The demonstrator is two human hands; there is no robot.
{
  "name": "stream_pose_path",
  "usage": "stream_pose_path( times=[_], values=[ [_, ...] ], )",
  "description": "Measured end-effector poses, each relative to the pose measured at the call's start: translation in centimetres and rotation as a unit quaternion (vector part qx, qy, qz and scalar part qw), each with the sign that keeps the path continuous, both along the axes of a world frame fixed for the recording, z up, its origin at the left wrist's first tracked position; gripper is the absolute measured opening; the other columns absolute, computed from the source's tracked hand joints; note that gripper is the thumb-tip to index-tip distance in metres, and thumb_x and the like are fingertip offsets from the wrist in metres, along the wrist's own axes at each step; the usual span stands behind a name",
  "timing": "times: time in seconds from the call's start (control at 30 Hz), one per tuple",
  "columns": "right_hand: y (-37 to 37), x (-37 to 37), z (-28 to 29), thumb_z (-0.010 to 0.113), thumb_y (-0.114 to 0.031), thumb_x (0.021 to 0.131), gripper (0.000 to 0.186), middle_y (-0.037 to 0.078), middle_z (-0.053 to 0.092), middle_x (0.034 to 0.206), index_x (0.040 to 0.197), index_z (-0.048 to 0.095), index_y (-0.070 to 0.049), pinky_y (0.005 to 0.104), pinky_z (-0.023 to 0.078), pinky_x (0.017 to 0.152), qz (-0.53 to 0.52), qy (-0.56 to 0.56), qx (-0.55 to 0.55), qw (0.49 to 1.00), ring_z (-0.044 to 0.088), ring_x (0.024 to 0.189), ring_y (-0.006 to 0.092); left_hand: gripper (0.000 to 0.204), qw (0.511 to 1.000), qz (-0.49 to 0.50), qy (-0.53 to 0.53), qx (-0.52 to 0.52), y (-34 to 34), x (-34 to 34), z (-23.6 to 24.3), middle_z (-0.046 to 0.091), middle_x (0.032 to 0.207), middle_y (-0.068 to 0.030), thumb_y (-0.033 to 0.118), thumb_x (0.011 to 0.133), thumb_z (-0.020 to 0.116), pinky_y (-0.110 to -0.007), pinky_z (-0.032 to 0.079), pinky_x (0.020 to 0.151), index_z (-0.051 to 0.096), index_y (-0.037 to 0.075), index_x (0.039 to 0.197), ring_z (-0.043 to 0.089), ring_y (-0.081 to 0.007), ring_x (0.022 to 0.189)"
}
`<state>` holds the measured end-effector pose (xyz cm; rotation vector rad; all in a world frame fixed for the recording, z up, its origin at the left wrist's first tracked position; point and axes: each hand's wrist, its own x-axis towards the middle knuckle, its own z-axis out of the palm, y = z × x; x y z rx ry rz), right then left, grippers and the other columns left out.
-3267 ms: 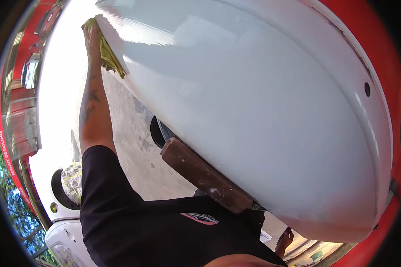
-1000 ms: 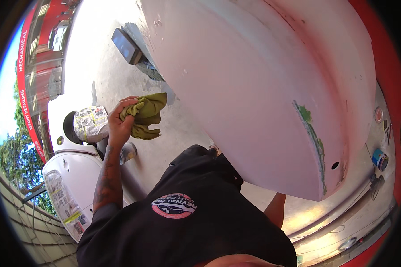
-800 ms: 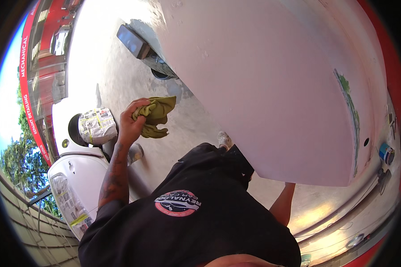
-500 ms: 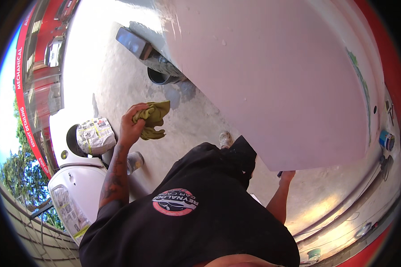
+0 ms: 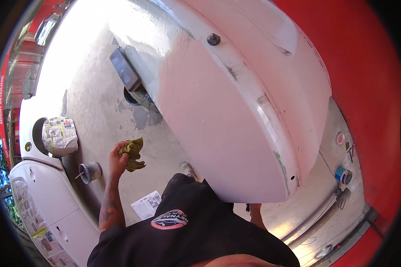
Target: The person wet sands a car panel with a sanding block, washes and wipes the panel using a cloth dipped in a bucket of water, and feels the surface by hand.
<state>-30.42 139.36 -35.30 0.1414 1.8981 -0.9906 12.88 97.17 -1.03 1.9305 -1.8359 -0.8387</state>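
Observation:
A large pale pink car body panel stretches across in front of me, with a curved white edge and a black rubber stop. My left hand is closed around a crumpled olive-green cloth, held over the concrete floor and apart from the panel. At the panel's near lower edge is my right hand, its fingers mostly hidden by the panel. Something small and dark shows beside that hand, too little of it to name.
To the left stands a white car body with a newspaper-covered wheel. Beside it are a bucket and a printed sheet. A grey box-like block stands beyond the panel. At right, a blue tin sits near a red wall.
My view has swung to the right, showing more of the panel's edge, the rubber stop and the red surface. The cloth stays in my left hand; my right hand is now more hidden.

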Motion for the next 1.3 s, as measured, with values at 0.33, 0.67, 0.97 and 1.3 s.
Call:
stream_pose_path(
  times=[0.33,0.67,0.97,1.3],
  values=[
    [-0.4,-22.2,3.9,0.07,-0.004,0.083,0.043,0.009,0.065,0.094,0.122,0.054,-0.004,0.0324,0.052,0.065,0.047,0.148,0.092,0.984,0.063,0.074,0.015,0.04,0.98,0.164,0.097,0.057,13.3,-3.9,-5.6,0.067,0.111,-0.0145,-0.005,0.072,0.048,-0.034,0.047,0.098,0.065,-0.002,0.108,0.064,-0.026,0.106],
    [-13.9,-36.5,7.9,0.072,-0.009,0.081,0.047,0.009,0.067,0.084,0.125,0.057,-0.006,0.0325,0.053,0.063,0.441,0.225,0.02,0.869,0.064,0.07,0.0174,0.042,0.943,0.324,0.077,0.014,35.9,-13.9,-11.9,0.066,0.105,-0.0147,-0.005,0.07,0.049,-0.035,0.049,0.095,0.064,-0.002,0.109,0.065,-0.0273,0.101],
    [-23.5,-48.6,10.7,0.071,-0.011,0.083,0.052,0.013,0.068,0.1,0.132,0.054,-0.007,0.0333,0.054,0.072,0.653,0.199,0.023,0.73,0.066,0.081,0.0191,0.04,0.876,0.472,0.095,0.027,45.4,-28.9,-17.9,0.066,0.107,-0.0168,-0.007,0.07,0.048,-0.037,0.049,0.096,0.062,-0.003,0.108,0.064,-0.0309,0.102],
    [-24.1,-53.5,16.4,0.073,-0.015,0.084,0.054,0.013,0.069,0.1,0.134,0.052,-0.008,0.0319,0.052,0.074,0.639,0.214,0.141,0.726,0.066,0.083,0.0191,0.04,0.866,0.483,0.098,0.081,48.7,-32.2,-22.8,0.064,0.107,-0.0184,-0.009,0.07,0.05,-0.04,0.048,0.097,0.061,-0.003,0.107,0.063,-0.0344,0.103]
  ],
)
